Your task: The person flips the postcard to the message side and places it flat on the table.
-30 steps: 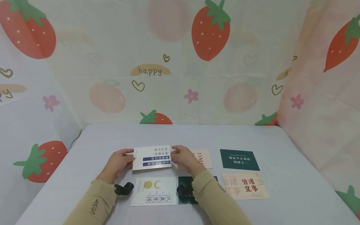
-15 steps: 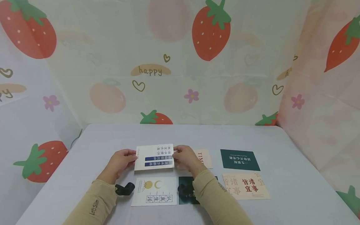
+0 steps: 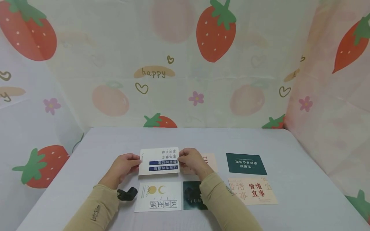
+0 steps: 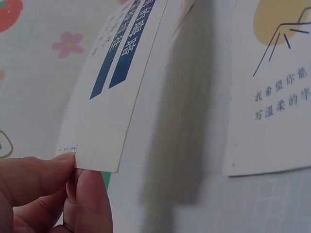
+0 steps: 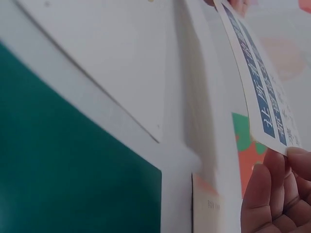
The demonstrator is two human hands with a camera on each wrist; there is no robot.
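Note:
A white card with two blue text bars (image 3: 159,162) is held just above the table between both hands. My left hand (image 3: 123,166) pinches its left edge; in the left wrist view the thumb and fingers (image 4: 92,199) close on the card's corner (image 4: 104,141). At the opposite edge my right hand (image 3: 193,162) pinches the card, and the right wrist view shows its thumb and fingertips on the corner of the card (image 5: 260,97). Below it lies a white card with a sun and moon (image 3: 158,196). Partly under the right forearm is a dark green card (image 3: 192,195).
A pink card with red lettering (image 3: 212,163) lies behind the right hand, partly hidden. Farther right are a green card with white text (image 3: 246,164) and a cream card with red characters (image 3: 252,191). A strawberry-print cloth (image 3: 185,70) hangs behind the white table (image 3: 115,141).
The card has shifted slightly right and away from me, held between both hands. The right hand's fingers have come closer together on its edge. The other cards stay where they lay.

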